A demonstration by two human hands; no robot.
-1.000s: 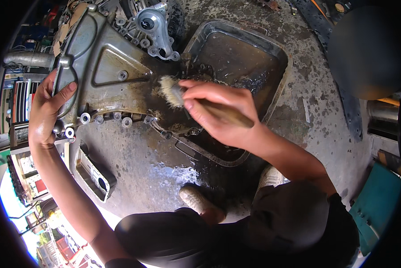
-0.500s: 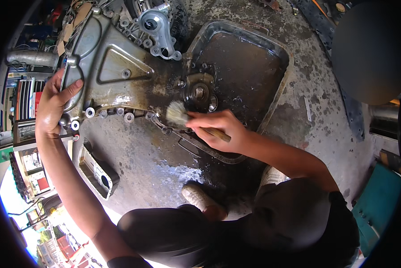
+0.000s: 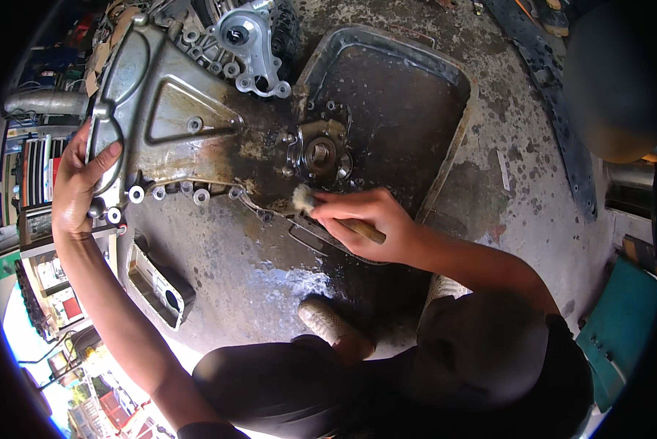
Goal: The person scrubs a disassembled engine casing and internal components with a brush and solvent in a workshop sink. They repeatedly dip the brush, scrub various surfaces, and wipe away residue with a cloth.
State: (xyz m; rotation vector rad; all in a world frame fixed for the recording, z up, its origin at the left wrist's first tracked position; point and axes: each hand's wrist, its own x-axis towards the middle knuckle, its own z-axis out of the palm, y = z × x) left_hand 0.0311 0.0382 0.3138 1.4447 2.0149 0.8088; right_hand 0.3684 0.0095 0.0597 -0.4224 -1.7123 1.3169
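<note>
A large metal engine cover (image 3: pixel 134 80), silvery at its wide end and stained brown and oily at its narrow end, is tilted with the narrow end over a tray (image 3: pixel 469 102). My left hand (image 3: pixel 83 179) grips the cover's wide edge, thumb on its face. In my right hand (image 3: pixel 372 223) is a brush with a wooden handle (image 3: pixel 365 231). Its pale bristles (image 3: pixel 303 198) press on the dirty lower edge of the narrow end, below a round opening (image 3: pixel 319 155). The shallow tray holds dark, wet liquid.
Beyond the cover stands a grey metal housing (image 3: pixel 251 44) among other engine parts. A rectangular metal pan (image 3: pixel 153 285) lies on the stained concrete floor (image 3: pixel 219 256) near my left forearm. My shoe (image 3: pixel 322 320) is close below the tray. At the right is a teal panel (image 3: pixel 621 329).
The brush has moved slightly right and down along the narrow end. The engine cover has shifted a little left, with my left hand still gripping it.
</note>
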